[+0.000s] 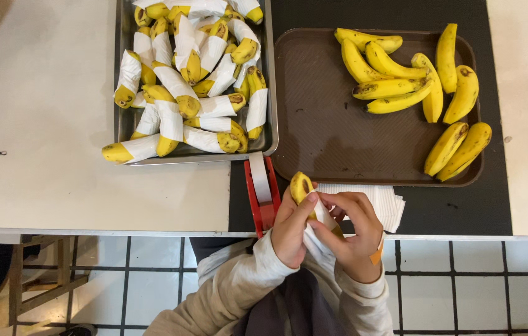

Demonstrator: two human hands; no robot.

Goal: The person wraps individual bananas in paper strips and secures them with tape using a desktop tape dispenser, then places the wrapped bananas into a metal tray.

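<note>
Both hands hold one yellow banana [302, 185] at the table's near edge, with a white paper sheet wrapped around its lower part. My left hand [290, 231] grips the banana's left side, thumb on the paper. My right hand [352, 233] presses the paper from the right. A stack of white paper sheets [383, 202] lies just behind my hands. A red tape dispenser [261, 194] stands to the left of my left hand.
A metal tray [126, 121] at the back left holds several paper-wrapped bananas. A brown tray [326, 118] at the back right holds several bare bananas [413, 81]. A dark mat [463, 208] lies under it. Tiled floor and a wooden stool [46, 274] are below.
</note>
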